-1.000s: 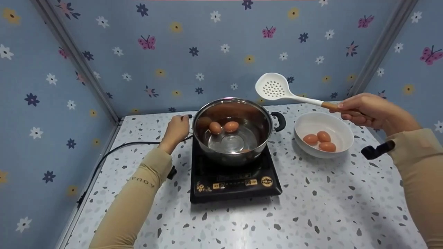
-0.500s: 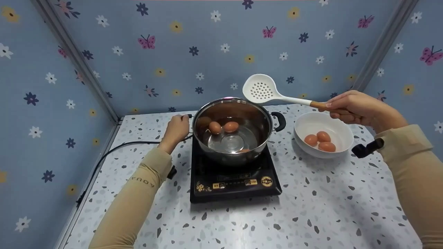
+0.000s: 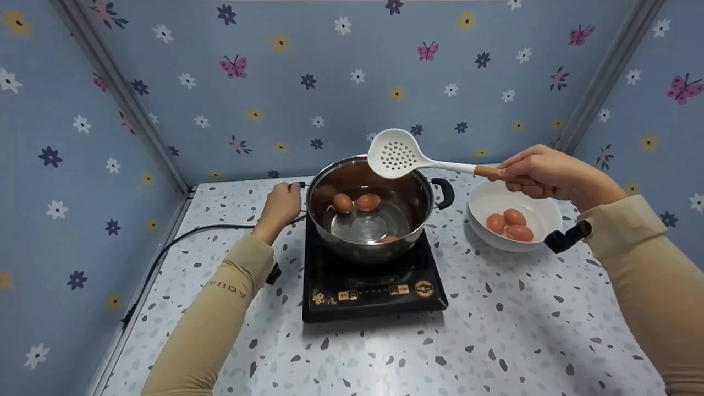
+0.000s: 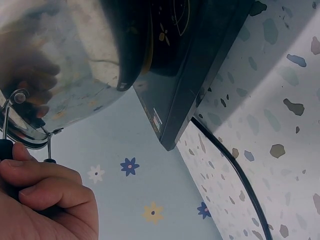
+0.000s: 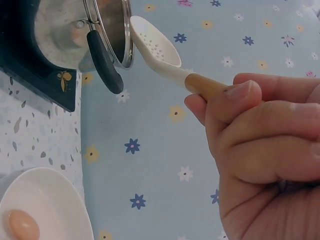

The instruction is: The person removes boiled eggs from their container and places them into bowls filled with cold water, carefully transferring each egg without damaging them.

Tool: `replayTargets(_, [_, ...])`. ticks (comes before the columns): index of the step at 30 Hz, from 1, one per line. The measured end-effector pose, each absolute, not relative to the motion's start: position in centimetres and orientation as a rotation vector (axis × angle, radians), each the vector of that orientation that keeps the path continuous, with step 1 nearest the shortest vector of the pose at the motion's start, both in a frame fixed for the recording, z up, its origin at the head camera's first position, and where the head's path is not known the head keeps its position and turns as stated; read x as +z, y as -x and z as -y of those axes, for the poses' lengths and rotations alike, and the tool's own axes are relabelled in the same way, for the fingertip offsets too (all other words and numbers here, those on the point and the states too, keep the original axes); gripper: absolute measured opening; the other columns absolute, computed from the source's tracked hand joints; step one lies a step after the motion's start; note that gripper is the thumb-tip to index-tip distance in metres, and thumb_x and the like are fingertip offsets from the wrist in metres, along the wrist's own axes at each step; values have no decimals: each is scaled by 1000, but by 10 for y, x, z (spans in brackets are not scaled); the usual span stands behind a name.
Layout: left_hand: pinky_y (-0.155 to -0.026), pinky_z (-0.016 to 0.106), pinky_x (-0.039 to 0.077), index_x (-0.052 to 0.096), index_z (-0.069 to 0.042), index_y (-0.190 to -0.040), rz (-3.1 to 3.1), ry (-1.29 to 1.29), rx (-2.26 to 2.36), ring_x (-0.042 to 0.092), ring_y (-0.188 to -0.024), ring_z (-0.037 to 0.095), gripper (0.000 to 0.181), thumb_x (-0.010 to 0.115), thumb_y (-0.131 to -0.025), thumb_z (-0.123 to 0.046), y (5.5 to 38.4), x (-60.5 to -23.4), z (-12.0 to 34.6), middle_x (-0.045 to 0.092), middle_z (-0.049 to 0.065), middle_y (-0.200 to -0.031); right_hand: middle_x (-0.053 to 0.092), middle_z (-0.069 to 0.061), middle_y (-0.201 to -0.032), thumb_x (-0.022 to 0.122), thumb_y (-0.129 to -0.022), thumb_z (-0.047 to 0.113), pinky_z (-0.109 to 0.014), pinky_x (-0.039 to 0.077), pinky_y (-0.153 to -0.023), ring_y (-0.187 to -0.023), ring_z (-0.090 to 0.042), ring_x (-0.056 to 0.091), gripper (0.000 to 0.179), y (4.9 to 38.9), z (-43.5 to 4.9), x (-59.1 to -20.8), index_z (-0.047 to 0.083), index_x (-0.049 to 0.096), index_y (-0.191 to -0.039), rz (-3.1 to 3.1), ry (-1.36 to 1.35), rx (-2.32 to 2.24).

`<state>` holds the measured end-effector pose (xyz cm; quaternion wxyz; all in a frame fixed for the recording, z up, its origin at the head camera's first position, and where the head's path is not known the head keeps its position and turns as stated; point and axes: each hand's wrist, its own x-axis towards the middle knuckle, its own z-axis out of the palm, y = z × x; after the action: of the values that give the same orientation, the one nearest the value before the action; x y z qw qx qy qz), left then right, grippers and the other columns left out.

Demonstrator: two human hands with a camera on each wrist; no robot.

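My left hand (image 3: 283, 204) grips the left handle of a steel pot (image 3: 369, 252); in the left wrist view its fingers (image 4: 60, 192) curl round the black grip. Several brown eggs (image 3: 368, 202) lie in the pot, which appears to hold water. My right hand (image 3: 550, 171) holds a white slotted spoon (image 3: 395, 154) by its wooden handle (image 3: 487, 171). The spoon's perforated head is over the pot's back right rim, with no egg in it. Below my right hand stands a white bowl (image 3: 542, 220) with 3 brown eggs (image 3: 520, 233) inside.
The pot stands on a black induction cooker (image 3: 374, 300), whose cable (image 3: 209, 227) runs left across the speckled table (image 3: 495, 341). The pot's right handle (image 3: 444, 192) points toward the bowl. Patterned panels (image 3: 308, 66) enclose the back and sides.
My right hand has carried the slotted spoon left and slightly down, from beyond the pot's right side to over its rim. My left hand stays on the handle.
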<state>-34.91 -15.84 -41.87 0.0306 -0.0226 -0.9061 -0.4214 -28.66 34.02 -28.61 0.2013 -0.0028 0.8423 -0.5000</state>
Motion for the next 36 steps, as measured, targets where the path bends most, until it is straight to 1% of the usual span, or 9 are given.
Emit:
replayTargets(7, [-76,41,40,56,-3,-99,2787,73,-1318,46,-75,24,40,31,-118,-27,347,-418,158,44,7,-83,65,2,-73,62,-111,20,-23,37,-50,-50,-8,41,29,289,-326,-287,3,71,-132,-2414,29,-1312])
replayTargets(12, [-71,39,38,49,-10,-88,2788,77,-1308,42,-69,20,39,30,-118,-26,350,-418,159,43,4,-78,63,4,-72,60,-111,19,-23,37,-50,-50,-8,41,40,293,-317,-289,-5,62,-143,-2449,47,-1243])
replayTargets(15, [-70,39,38,46,-12,-87,2795,77,-1319,41,-68,20,39,30,-118,-26,350,-418,158,43,4,-78,63,6,-72,60,-111,19,-22,38,-51,-51,-7,43,43,295,-313,-290,-6,60,-146,-2458,37,-1223])
replayTargets(17, [-72,40,39,50,-9,-89,2803,78,-1315,42,-70,21,39,30,-118,-26,350,-418,158,44,5,-80,64,7,-71,61,-110,18,-22,38,-51,-52,-7,44,43,295,-311,-292,-6,60,-145,-2464,21,-1222])
replayTargets(22, [-78,42,42,61,2,-106,2808,68,-1299,48,-78,24,44,30,-118,-26,349,-418,159,48,7,-85,65,5,-73,62,-109,18,-23,37,-51,-53,-7,44,42,296,-306,-294,-5,62,-144,-2500,37,-1165])
replayTargets(28, [-77,42,41,58,-2,-100,2810,67,-1315,47,-77,24,42,29,-119,-27,350,-419,159,46,7,-84,63,3,-74,62,-109,19,-24,35,-49,-52,-8,42,41,298,-301,-295,-5,63,-143,-2546,91,-1058])
replayTargets(31, [-78,43,43,61,2,-105,2809,69,-1315,48,-79,25,45,30,-118,-27,349,-419,159,46,7,-85,61,3,-73,62,-110,21,-24,34,-48,-51,-7,41,42,299,-298,-295,-5,63,-143,-2560,107,-1022])
replayTargets(33, [-80,43,44,64,6,-112,2808,73,-1306,49,-80,25,48,30,-118,-27,349,-418,159,48,7,-86,60,3,-73,63,-109,20,-24,33,-48,-50,-7,40,42,299,-296,-295,-4,64,-143,-2567,111,-1011])
replayTargets(36, [-79,44,44,64,8,-115,2801,73,-1312,49,-79,26,49,30,-118,-27,349,-419,158,48,8,-86,59,3,-72,64,-108,20,-25,32,-48,-50,-7,40,42,299,-292,-295,-4,65,-143,-2578,115,-996])
